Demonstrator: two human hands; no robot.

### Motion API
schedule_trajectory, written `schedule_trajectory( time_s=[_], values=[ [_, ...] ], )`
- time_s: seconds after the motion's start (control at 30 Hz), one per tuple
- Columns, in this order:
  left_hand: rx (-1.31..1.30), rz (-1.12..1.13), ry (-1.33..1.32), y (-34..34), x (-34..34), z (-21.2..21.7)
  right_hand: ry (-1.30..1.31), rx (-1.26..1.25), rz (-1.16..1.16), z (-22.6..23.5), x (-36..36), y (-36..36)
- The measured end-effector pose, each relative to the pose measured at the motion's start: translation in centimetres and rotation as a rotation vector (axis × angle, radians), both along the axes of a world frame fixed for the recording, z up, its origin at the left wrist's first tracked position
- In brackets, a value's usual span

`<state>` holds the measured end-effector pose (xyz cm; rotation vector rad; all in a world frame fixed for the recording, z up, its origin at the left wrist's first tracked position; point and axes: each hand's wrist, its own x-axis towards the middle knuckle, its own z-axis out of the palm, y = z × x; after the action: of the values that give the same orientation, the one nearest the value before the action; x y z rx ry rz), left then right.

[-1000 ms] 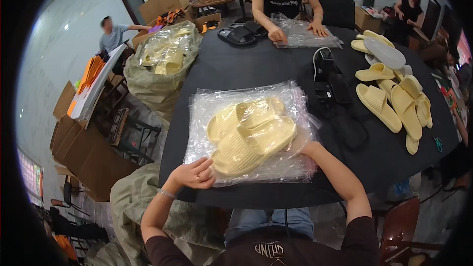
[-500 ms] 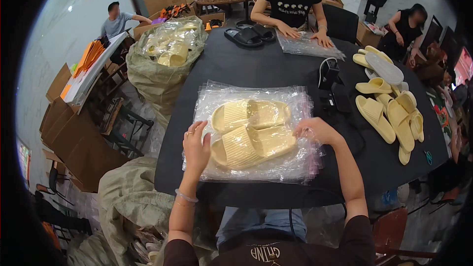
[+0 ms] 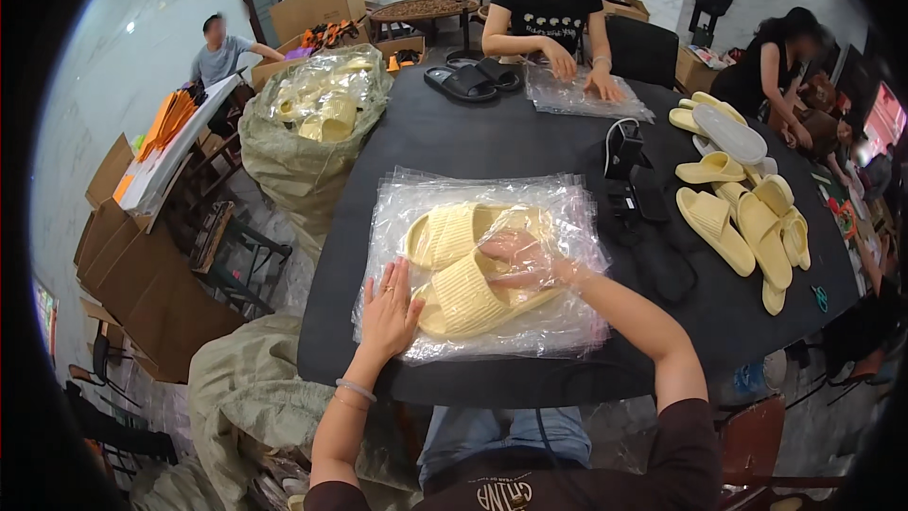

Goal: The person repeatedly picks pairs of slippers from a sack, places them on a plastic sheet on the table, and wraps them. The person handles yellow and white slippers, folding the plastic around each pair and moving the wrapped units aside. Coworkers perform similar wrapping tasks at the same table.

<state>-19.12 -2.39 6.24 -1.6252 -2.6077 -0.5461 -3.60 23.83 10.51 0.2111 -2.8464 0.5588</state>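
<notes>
A pair of pale yellow slide slippers (image 3: 462,295) lies side by side in a clear plastic bag (image 3: 392,218), on top of a stack of similar bags. My right hand (image 3: 522,257) reaches in at the bag's right side, its fingers stretched out over the slippers' footbeds and seen through the film. Flat on the left part of the bag rests my left hand (image 3: 389,312), fingers extended, beside the toe of the nearer slipper. Neither hand grips anything.
The black table (image 3: 454,142) also bears loose yellow slippers (image 3: 757,227) at right, a black device (image 3: 624,151), black slides (image 3: 461,83) and teal scissors (image 3: 820,298). Across it, a person handles clear bags (image 3: 577,99). A filled sack (image 3: 293,151) stands at left.
My right hand has slid from the bag's right edge inward over the slippers. My left hand has come down flat onto the bag. The person opposite has shifted their hands.
</notes>
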Motion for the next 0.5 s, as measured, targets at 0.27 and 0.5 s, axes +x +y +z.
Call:
schedule_trajectory(
  time_s=[0.27,0.5],
  values=[
    [0.026,0.009,-0.028,0.1,-0.5,-0.6,0.061,-0.134,-0.152,-2.0,3.0,2.4],
    [-0.023,0.042,0.047,0.4,0.5,0.1,0.071,0.16,-0.634,6.2,16.6,6.9]
  ],
)
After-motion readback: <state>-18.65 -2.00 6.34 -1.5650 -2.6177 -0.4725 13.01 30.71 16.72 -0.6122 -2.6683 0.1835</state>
